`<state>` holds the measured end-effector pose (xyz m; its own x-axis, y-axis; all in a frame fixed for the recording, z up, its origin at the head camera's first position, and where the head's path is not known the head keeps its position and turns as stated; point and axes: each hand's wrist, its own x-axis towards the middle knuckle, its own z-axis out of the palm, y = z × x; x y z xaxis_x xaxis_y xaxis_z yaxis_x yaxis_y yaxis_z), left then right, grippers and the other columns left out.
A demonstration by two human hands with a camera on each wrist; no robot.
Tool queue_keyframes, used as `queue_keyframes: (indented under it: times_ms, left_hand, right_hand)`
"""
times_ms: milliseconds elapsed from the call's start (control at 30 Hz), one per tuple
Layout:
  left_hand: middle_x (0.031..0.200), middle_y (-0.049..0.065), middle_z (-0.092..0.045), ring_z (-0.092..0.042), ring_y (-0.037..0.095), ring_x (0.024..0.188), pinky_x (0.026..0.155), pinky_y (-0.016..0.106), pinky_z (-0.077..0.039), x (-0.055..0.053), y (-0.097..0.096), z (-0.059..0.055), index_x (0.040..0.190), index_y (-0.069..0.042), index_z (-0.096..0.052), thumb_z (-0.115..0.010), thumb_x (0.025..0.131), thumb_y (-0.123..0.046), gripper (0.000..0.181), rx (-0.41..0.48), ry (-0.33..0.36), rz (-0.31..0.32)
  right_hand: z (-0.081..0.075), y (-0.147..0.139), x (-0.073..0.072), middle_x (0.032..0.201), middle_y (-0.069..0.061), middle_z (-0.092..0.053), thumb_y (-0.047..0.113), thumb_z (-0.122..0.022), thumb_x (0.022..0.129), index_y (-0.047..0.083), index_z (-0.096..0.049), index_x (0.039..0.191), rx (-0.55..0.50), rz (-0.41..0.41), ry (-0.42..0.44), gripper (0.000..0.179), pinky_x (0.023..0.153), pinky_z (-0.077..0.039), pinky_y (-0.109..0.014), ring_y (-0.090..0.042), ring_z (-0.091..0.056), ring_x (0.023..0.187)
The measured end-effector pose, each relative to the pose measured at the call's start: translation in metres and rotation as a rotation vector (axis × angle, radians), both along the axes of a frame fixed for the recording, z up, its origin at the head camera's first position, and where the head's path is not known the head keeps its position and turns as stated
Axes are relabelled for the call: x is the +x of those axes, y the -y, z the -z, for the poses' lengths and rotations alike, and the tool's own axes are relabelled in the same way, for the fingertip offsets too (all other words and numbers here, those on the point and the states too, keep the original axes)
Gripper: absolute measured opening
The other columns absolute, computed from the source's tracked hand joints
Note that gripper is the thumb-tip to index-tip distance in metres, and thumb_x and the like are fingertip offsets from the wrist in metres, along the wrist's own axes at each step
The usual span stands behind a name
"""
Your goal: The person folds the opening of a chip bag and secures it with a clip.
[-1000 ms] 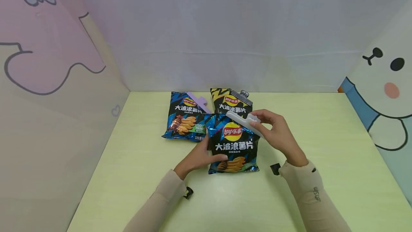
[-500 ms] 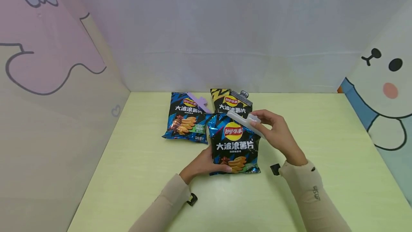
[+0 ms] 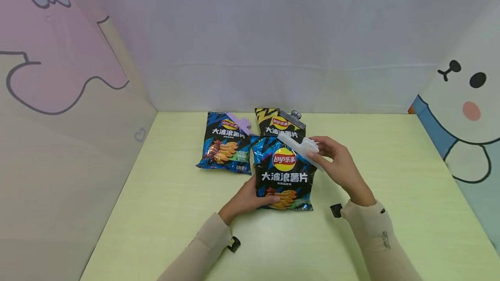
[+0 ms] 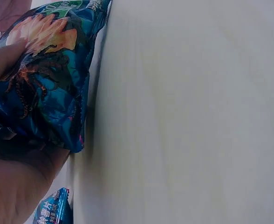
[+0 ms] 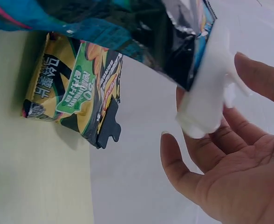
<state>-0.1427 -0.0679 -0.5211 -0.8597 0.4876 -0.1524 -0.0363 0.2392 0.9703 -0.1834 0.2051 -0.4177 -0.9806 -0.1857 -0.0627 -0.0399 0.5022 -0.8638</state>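
In the head view, my left hand (image 3: 246, 198) holds a blue-and-black bag of potato chips (image 3: 284, 179) by its lower left side, thumb across the front. The bag stands tilted up from the table. A white bag clip (image 3: 298, 148) lies slantwise across its upper right corner. My right hand (image 3: 341, 164) holds this clip at its handle, with the thumb in front and fingers behind. In the right wrist view, the fingers curl behind the clip (image 5: 204, 88) and the little finger stands apart from it. The left wrist view shows the bag's lower part (image 4: 58, 93) in my hand.
Behind on the left lies another blue chip bag (image 3: 224, 146) with a purple clip (image 3: 240, 123). A yellow-and-black chip bag (image 3: 269, 120) with a dark grey clip (image 3: 293, 119) lies at the back. Walls enclose the pale green table (image 3: 164, 185) behind and at both sides.
My left hand slid down the bag's left side toward its bottom, then stayed there. My right hand shifted slightly right and down, and more of the clip's handle shows now.
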Motion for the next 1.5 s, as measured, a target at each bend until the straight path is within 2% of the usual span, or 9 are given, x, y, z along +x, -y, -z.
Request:
queue_keyframes:
  times_ms: [300,433,567,700,900,1100,1300,1367,1500]
  left_hand:
    - [0.148,-0.003,-0.052,-0.057,0.020,0.129,0.113,0.045,-0.047,-0.006,-0.008,-0.009,0.154,-0.041,-0.026,-0.077,0.088,-0.039,0.084,-0.005,-0.034,-0.035]
    - [0.151,-0.004,-0.049,-0.055,0.021,0.133,0.113,0.047,-0.046,-0.011,-0.016,-0.017,0.154,-0.046,-0.022,-0.077,0.089,-0.040,0.085,0.011,-0.044,-0.049]
    - [0.151,-0.005,-0.049,-0.055,0.022,0.134,0.113,0.045,-0.047,-0.019,-0.030,-0.025,0.153,-0.048,-0.022,-0.076,0.089,-0.039,0.084,0.054,-0.046,-0.037]
    - [0.151,-0.003,-0.049,-0.056,0.022,0.133,0.111,0.044,-0.049,-0.025,-0.044,-0.030,0.153,-0.049,-0.020,-0.076,0.089,-0.039,0.086,0.078,-0.038,-0.030]
    - [0.155,-0.003,-0.045,-0.050,0.024,0.139,0.115,0.050,-0.043,-0.032,-0.061,-0.036,0.155,-0.049,-0.017,-0.076,0.088,-0.046,0.089,0.030,-0.039,-0.066]
    - [0.156,-0.002,-0.043,-0.047,0.027,0.141,0.115,0.052,-0.043,-0.038,-0.072,-0.043,0.156,-0.045,-0.019,-0.076,0.088,-0.045,0.089,0.015,-0.018,-0.077]
    - [0.155,-0.002,-0.044,-0.049,0.025,0.139,0.113,0.049,-0.046,-0.049,-0.082,-0.051,0.155,-0.046,-0.021,-0.076,0.089,-0.042,0.086,0.055,-0.033,-0.062]
    - [0.155,-0.002,-0.044,-0.049,0.025,0.139,0.114,0.049,-0.045,-0.052,-0.086,-0.054,0.155,-0.045,-0.022,-0.075,0.089,-0.042,0.085,0.051,-0.024,-0.069]
    - [0.157,0.000,-0.043,-0.047,0.027,0.141,0.114,0.051,-0.045,-0.057,-0.095,-0.060,0.156,-0.040,-0.023,-0.075,0.089,-0.043,0.085,0.021,-0.014,-0.094]
  right_hand:
    - [0.016,-0.018,0.012,0.139,-0.020,-0.061,0.042,-0.064,0.098,0.018,-0.032,0.156,-0.029,0.041,0.082,0.071,0.105,-0.050,-0.058,-0.038,-0.061,0.125]
    - [0.025,-0.025,0.020,0.150,-0.022,-0.050,0.041,-0.065,0.098,0.018,-0.024,0.160,-0.070,0.049,0.121,0.077,0.108,-0.046,-0.062,-0.043,-0.055,0.132]
    - [0.033,-0.028,0.027,0.156,-0.024,-0.042,0.037,-0.066,0.097,0.013,-0.022,0.160,-0.125,0.060,0.139,0.080,0.110,-0.042,-0.064,-0.047,-0.047,0.138]
    - [0.037,-0.031,0.031,0.154,-0.023,-0.045,0.032,-0.067,0.097,0.011,-0.021,0.160,-0.142,0.044,0.154,0.081,0.110,-0.045,-0.060,-0.045,-0.048,0.137]
    - [0.040,-0.033,0.034,0.146,-0.016,-0.052,0.030,-0.070,0.096,0.015,-0.030,0.157,-0.127,0.023,0.106,0.074,0.108,-0.046,-0.057,-0.035,-0.051,0.130]
    - [0.039,-0.038,0.032,0.147,-0.015,-0.052,0.033,-0.069,0.096,0.015,-0.033,0.155,-0.130,0.062,0.078,0.071,0.112,-0.041,-0.062,-0.034,-0.049,0.133]
    - [0.032,-0.042,0.028,0.151,-0.018,-0.049,0.038,-0.068,0.096,0.014,-0.031,0.156,-0.121,0.131,0.067,0.075,0.111,-0.042,-0.063,-0.039,-0.048,0.134]
    - [0.029,-0.043,0.027,0.151,-0.016,-0.049,0.039,-0.068,0.096,0.015,-0.031,0.156,-0.118,0.161,0.047,0.075,0.109,-0.047,-0.056,-0.037,-0.050,0.132]
    - [0.026,-0.045,0.023,0.148,-0.012,-0.052,0.040,-0.066,0.097,0.017,-0.034,0.155,-0.116,0.214,0.009,0.071,0.098,-0.053,-0.024,-0.023,-0.055,0.122]
